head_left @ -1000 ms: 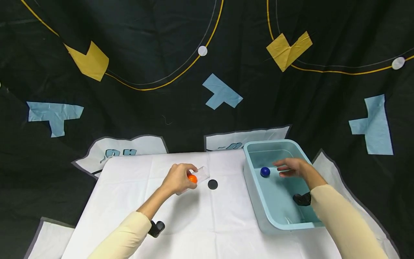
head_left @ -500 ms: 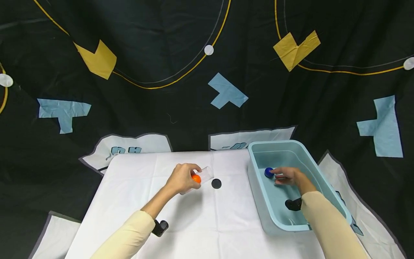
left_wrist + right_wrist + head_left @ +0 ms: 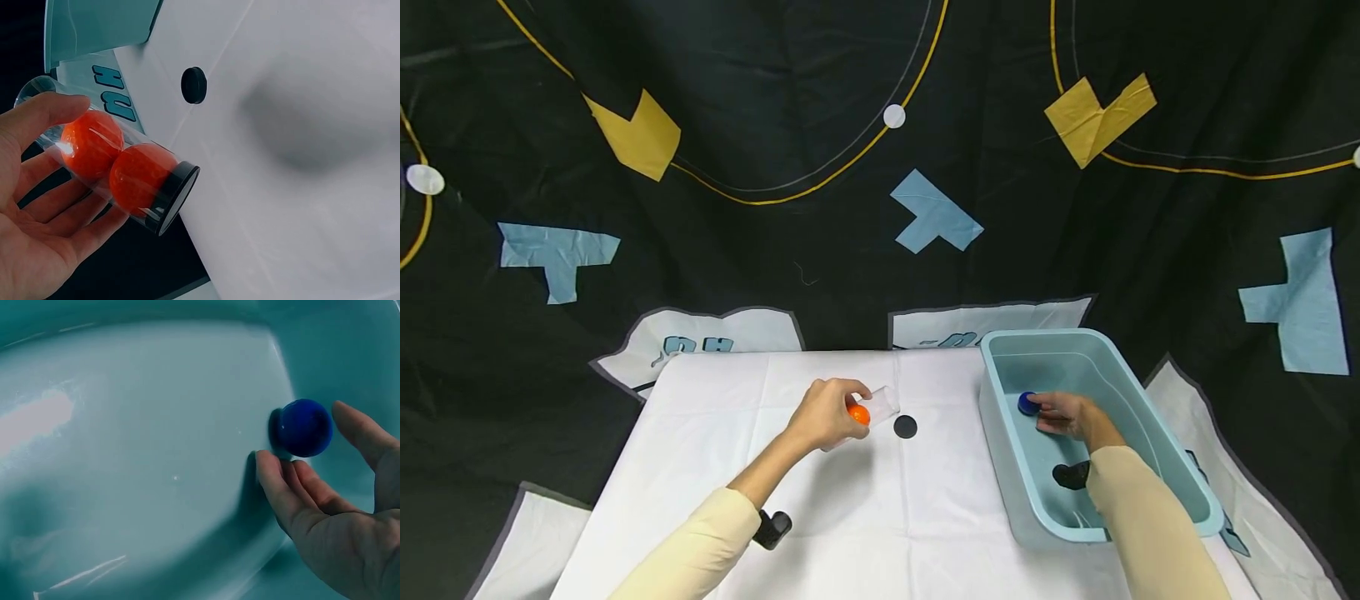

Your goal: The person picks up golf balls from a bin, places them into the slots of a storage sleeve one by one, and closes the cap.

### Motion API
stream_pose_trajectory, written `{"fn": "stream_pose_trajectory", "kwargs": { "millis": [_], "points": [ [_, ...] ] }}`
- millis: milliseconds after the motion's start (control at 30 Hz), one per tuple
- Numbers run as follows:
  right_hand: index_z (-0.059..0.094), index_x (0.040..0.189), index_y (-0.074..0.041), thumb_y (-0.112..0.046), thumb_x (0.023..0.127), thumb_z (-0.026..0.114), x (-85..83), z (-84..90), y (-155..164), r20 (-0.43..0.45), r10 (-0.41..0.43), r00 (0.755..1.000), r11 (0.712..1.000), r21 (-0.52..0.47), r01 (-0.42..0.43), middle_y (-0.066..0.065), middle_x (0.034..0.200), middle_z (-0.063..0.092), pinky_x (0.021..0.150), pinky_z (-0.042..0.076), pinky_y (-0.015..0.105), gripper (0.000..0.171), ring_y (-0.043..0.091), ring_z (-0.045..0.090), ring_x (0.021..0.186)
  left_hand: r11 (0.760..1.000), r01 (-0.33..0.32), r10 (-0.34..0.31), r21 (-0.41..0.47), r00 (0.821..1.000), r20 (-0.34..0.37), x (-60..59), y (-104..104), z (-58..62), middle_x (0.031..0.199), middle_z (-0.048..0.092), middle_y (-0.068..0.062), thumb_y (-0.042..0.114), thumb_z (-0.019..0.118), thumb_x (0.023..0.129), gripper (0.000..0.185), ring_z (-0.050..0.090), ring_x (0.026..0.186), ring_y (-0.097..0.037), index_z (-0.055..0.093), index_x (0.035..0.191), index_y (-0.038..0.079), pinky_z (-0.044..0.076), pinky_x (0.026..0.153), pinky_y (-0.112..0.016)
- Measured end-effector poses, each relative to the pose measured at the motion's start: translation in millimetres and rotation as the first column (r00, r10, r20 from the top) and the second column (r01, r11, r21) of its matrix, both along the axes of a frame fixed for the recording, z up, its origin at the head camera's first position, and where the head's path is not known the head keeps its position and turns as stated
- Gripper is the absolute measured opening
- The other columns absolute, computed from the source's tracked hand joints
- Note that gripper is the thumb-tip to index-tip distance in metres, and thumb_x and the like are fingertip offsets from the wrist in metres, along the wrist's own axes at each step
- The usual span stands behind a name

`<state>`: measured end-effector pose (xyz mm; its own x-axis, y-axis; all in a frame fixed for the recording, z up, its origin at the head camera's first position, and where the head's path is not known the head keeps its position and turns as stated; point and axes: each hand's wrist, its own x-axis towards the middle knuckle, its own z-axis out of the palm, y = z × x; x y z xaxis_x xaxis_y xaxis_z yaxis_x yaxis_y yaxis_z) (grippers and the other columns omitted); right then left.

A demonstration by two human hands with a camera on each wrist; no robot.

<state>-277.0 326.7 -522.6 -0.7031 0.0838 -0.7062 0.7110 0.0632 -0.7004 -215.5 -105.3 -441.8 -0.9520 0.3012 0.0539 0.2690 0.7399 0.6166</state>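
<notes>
My left hand grips a clear plastic tube above the white table, holding it tilted. Two orange balls lie inside it, and a black cap closes its lower end. In the head view, my right hand reaches down into the light blue bin. There a blue ball lies on the bin's floor by the wall. In the right wrist view my thumb is on one side of the ball, my spread fingers just below it, without closing round it.
A round black lid lies flat on the white table, between my left hand and the bin. Behind the table hangs a dark curtain with blue and yellow tape pieces.
My right hand has moved left and inward across the bin to the blue ball. The left hand keeps its hold on the tube. The head view has shifted slightly.
</notes>
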Motion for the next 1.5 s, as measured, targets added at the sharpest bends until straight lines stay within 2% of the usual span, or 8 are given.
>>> {"fn": "stream_pose_trajectory", "kwargs": {
  "millis": [267, 400, 533, 667, 767, 1033, 1300, 1500],
  "points": [
    [0.044, 0.118, 0.009, -0.019, 0.097, 0.066, 2.0, -0.3, 0, -0.007, -0.036, 0.999, 0.999, 0.0, 0.036, 0.012, 0.094, 0.057, 0.083, 0.06, 0.03, 0.041, 0.014, 0.063, 0.075, 1.0, 0.008, -0.008, 0.018, 1.0, -0.006, 0.6, 0, -0.8, 0.081, 0.073, -0.004, 0.007, 0.089, 0.064, 0.041, 0.061, 0.075, -0.017, 0.077, 0.103, 0.01, 0.052, 0.066, -0.028],
    [0.042, 0.123, 0.009, -0.014, 0.096, 0.067, 0.9, 1.4, -2, 0.01, -0.055, 0.998, 0.998, 0.018, 0.055, 0.016, 0.105, 0.053, 0.084, 0.06, 0.03, 0.043, 0.016, 0.063, 0.077, 1.0, 0.003, -0.003, 0.019, 1.0, 0.0, 0.9, 2, -0.5, 0.081, 0.072, -0.003, 0.007, 0.089, 0.065, 0.04, 0.061, 0.075, -0.016, 0.077, 0.102, 0.011, 0.052, 0.067, -0.028],
    [0.039, 0.135, 0.009, -0.011, 0.096, 0.067, 0.0, 1.7, -6, 0.003, -0.045, 0.999, 0.994, 0.097, 0.045, 0.021, 0.117, 0.048, 0.082, 0.06, 0.028, 0.053, 0.017, 0.063, 0.077, 1.0, 0.007, -0.007, 0.013, 1.0, -0.001, 1.1, 5, 1.1, 0.081, 0.073, -0.003, 0.007, 0.089, 0.065, 0.04, 0.061, 0.074, -0.016, 0.077, 0.103, 0.011, 0.052, 0.067, -0.029],
    [0.045, 0.124, 0.008, -0.012, 0.094, 0.069, -1.8, -1.9, -8, 0.018, -0.065, 0.998, 0.989, 0.137, 0.062, 0.017, 0.1, 0.056, 0.076, 0.06, 0.026, 0.043, 0.015, 0.065, 0.069, 1.0, 0.009, -0.009, 0.013, 1.0, 0.004, 1.6, 6, 1.5, 0.081, 0.073, -0.003, 0.007, 0.089, 0.065, 0.041, 0.061, 0.074, -0.016, 0.077, 0.104, 0.01, 0.051, 0.067, -0.029],
    [0.046, 0.112, 0.005, -0.012, 0.094, 0.069, -1.4, -3.3, -5, 0.031, -0.062, 0.998, 0.993, 0.099, 0.058, 0.011, 0.086, 0.058, 0.076, 0.061, 0.027, 0.034, 0.015, 0.065, 0.068, 1.0, 0.008, -0.008, 0.01, 1.0, 0.005, 2.2, 5, 1.0, 0.08, 0.072, -0.002, 0.007, 0.089, 0.065, 0.04, 0.061, 0.074, -0.016, 0.077, 0.104, 0.01, 0.051, 0.068, -0.03],
    [0.044, 0.123, 0.008, -0.012, 0.097, 0.065, -0.9, 10.3, 2, 0.017, 0.045, 0.999, 0.999, -0.024, -0.045, 0.013, 0.094, 0.062, 0.081, 0.059, 0.027, 0.039, 0.015, 0.072, 0.074, 1.0, 0.017, -0.017, -0.007, 1.0, -0.007, 1.9, 5, 0.4, 0.08, 0.073, -0.003, 0.008, 0.088, 0.065, 0.04, 0.061, 0.074, -0.016, 0.077, 0.103, 0.01, 0.051, 0.069, -0.03],
    [0.038, 0.136, 0.007, -0.012, 0.096, 0.067, -1.0, 21.2, 0, 0.037, 0.094, 0.995, 0.995, -0.047, -0.092, 0.015, 0.101, 0.061, 0.081, 0.059, 0.027, 0.052, 0.02, 0.076, 0.079, 1.0, 0.004, -0.004, -0.005, 1.0, 0.007, 1.6, 5, -0.8, 0.08, 0.072, -0.004, 0.006, 0.087, 0.064, 0.04, 0.06, 0.073, -0.016, 0.077, 0.102, 0.01, 0.05, 0.067, -0.029],
    [0.039, 0.137, 0.009, -0.012, 0.097, 0.066, -1.6, 30.0, -1, 0.0, 0.138, 0.99, 0.989, -0.045, -0.138, 0.015, 0.099, 0.066, 0.084, 0.059, 0.028, 0.052, 0.021, 0.076, 0.081, 1.0, 0.006, -0.006, -0.009, 1.0, -0.016, 0.4, 5, -3.2, 0.078, 0.072, -0.003, 0.007, 0.087, 0.063, 0.038, 0.06, 0.072, -0.015, 0.076, 0.1, 0.012, 0.049, 0.066, -0.028]
  ]
}}
